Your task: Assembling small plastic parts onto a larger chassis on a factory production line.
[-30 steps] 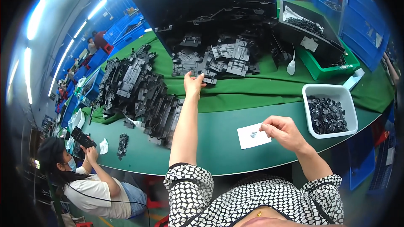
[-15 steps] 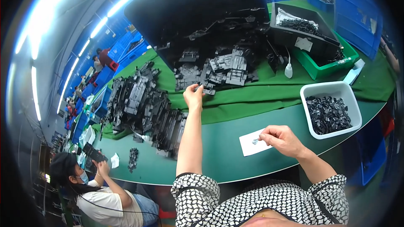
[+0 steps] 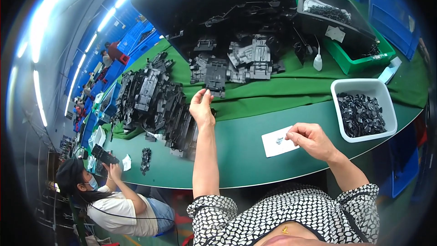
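Between the thumb and fingers of my left hand (image 3: 203, 108) is the near edge of a black plastic chassis part (image 3: 215, 76), its flat face turned up. Behind it lies a heap of similar grey-black moulded parts (image 3: 260, 59). My right hand (image 3: 312, 140) is closed in a pinch just over the right edge of a white card (image 3: 276, 149). A small cluster of pale, shiny bits (image 3: 279, 140) rests on that card, close to the fingertips. Whatever the right fingertips hold, if anything, is too small to make out.
Stacked black chassis parts (image 3: 152, 89) line the table's left side. A white bin of small black pieces (image 3: 391, 130) stands right; beyond it a black crate (image 3: 314, 27) sits in a green one (image 3: 348, 67). At lower left, a masked co-worker (image 3: 116, 205) holds a dark part.
My left hand has drawn a chassis part from the heap and tilted it into view. My right hand has shifted slightly off the pale bits, still pinched. The whole view has shifted a little.
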A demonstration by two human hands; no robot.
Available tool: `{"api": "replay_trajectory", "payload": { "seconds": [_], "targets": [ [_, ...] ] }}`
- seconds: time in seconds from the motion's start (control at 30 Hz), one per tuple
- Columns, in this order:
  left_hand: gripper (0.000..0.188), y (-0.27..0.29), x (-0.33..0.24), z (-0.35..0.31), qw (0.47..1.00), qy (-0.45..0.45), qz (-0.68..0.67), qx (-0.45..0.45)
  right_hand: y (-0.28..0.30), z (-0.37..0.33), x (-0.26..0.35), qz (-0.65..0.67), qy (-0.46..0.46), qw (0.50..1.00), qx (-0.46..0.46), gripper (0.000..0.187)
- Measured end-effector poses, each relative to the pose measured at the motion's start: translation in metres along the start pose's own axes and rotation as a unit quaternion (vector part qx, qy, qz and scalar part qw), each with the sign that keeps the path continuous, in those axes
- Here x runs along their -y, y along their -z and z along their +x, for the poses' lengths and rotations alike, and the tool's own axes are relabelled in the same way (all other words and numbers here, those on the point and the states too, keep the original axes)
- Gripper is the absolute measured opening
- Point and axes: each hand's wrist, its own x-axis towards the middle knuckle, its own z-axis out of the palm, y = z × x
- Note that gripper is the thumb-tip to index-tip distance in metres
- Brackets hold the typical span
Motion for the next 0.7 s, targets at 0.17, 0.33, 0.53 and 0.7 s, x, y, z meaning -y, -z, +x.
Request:
{"api": "replay_trajectory", "payload": {
  "seconds": [0.17, 0.33, 0.53, 0.7],
  "targets": [
    [0.021, 0.009, -0.024, -0.035, 0.997, -0.067, -0.022, -0.01, 0.0, 0.002, 0.004, -0.006, -0.001, 1.0, 0.004, 0.02],
    [0.019, 0.01, -0.042, -0.082, 0.997, -0.039, -0.062, 0.02, -0.003, 0.006, 0.013, -0.012, -0.007, 1.0, 0.013, 0.021],
    [0.019, 0.006, -0.04, -0.137, 0.99, 0.029, -0.103, 0.091, -0.001, 0.011, 0.012, 0.022, 0.009, 0.999, -0.028, 0.022],
    [0.02, 0.021, -0.045, -0.164, 0.974, 0.078, -0.102, 0.186, 0.009, 0.023, 0.012, 0.144, 0.054, 0.979, -0.131, 0.03]
  ]
}}
